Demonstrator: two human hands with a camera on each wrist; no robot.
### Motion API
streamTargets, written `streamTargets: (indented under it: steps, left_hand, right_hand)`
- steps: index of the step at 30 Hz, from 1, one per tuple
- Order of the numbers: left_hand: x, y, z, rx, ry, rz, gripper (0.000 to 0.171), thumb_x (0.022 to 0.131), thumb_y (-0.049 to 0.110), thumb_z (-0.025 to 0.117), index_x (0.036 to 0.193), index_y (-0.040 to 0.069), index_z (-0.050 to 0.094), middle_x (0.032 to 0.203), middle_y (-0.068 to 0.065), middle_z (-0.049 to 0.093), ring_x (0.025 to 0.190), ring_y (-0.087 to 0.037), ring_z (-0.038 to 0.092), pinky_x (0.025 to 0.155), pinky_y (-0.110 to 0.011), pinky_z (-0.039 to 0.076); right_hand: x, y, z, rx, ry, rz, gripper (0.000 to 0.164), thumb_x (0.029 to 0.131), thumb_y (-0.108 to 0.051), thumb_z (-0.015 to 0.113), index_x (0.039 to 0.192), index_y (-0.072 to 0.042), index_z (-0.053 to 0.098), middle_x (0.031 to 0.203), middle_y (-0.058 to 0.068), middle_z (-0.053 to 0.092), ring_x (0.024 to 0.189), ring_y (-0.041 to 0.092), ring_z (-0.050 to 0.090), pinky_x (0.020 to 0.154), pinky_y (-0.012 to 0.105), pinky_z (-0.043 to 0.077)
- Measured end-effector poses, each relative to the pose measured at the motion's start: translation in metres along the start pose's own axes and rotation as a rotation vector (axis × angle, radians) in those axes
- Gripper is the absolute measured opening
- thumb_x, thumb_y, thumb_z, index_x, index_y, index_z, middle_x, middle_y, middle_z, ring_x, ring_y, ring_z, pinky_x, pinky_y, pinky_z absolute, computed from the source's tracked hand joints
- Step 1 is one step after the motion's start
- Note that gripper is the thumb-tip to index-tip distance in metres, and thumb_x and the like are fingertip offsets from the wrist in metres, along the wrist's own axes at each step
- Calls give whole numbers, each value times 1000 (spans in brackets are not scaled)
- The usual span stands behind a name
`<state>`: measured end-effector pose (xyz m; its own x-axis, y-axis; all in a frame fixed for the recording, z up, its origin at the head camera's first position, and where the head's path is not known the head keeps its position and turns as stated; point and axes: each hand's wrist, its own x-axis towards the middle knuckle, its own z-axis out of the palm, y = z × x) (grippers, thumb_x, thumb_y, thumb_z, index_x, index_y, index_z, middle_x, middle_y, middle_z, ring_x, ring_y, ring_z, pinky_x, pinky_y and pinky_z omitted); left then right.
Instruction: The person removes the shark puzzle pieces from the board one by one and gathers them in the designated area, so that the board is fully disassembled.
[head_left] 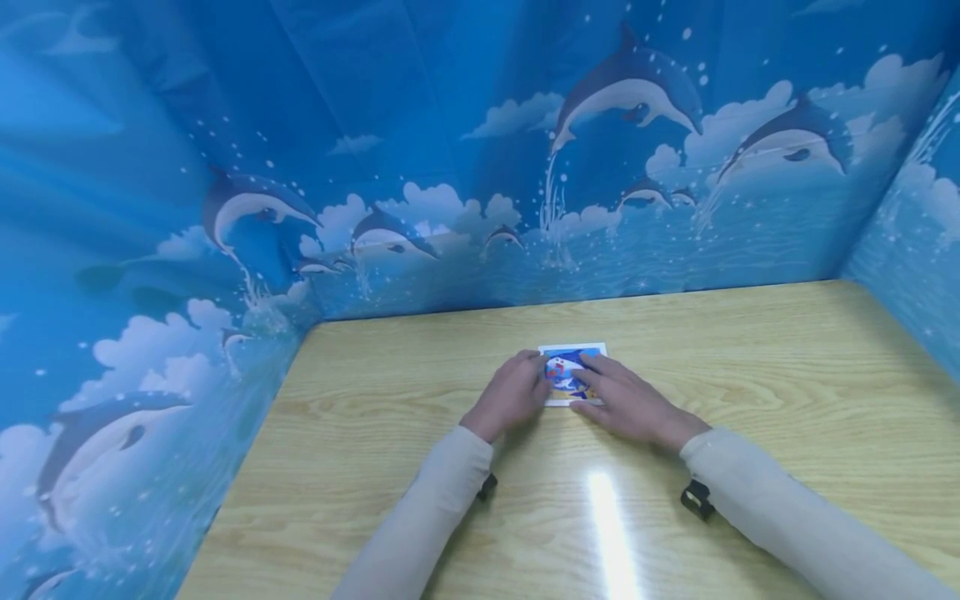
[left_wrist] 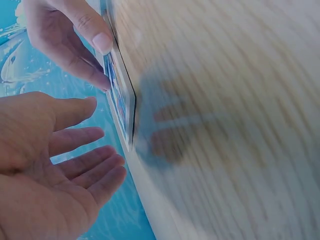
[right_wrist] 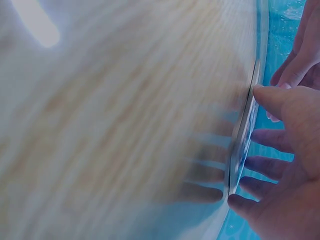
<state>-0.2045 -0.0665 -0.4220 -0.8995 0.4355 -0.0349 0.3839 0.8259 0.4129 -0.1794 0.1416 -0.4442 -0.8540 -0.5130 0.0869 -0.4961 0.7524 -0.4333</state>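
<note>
A small square picture board [head_left: 561, 377] with a white border and a cartoon shark print lies flat on the table between both hands. At its left edge is my left hand [head_left: 513, 393]; the left wrist view shows that hand [left_wrist: 60, 170] with loosely bent, parted fingers and nothing gripped. Over the board's right part reaches my right hand [head_left: 628, 402], fingers spread on the print and thumb low by the near edge. From the right wrist, the right hand's fingertips [right_wrist: 260, 136] line the board's side [right_wrist: 239, 142]. Both hands partly cover the print.
The wood-grain table [head_left: 375, 500] is glossy, with a bright light streak [head_left: 611, 533] in front of the hands. A blue dolphin-print sheet [head_left: 450, 167] stands behind the table and along its sides. Dark wrist straps [head_left: 697, 498] show below the sleeves.
</note>
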Motion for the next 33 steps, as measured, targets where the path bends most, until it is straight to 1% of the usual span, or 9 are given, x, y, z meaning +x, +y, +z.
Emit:
streamTargets:
  steps: [8,17,24,33]
  left_hand:
    - [9,-1,1,-55,50,-32,44,102,22,63,139,0,57,140,-18,58,131,-30,54,111,-42,41]
    - [21,-3,5,-92,105,-82,41,96,13,70,134,0,62,127,-15,64,119,-26,59,104,-38,47]
    - [28,-6,9,-98,115,-118,37,94,12,72,129,0,66,117,-14,66,109,-23,59,98,-36,50]
    - [34,-6,14,-116,113,-199,36,95,15,72,128,2,67,114,-11,64,104,-21,59,96,-34,51]
  right_hand:
    - [4,0,2,3,11,-16,57,100,-30,65,142,5,52,154,31,37,143,48,34,116,60,27]
    - [7,1,3,8,10,-20,54,101,-30,64,141,5,53,152,32,38,141,48,35,114,60,30]
    - [9,0,3,14,12,-17,55,100,-31,65,141,4,53,153,31,38,141,48,36,114,60,31]
    - [10,0,3,12,-14,-6,56,101,-33,63,142,3,53,154,30,36,143,47,34,114,60,30]
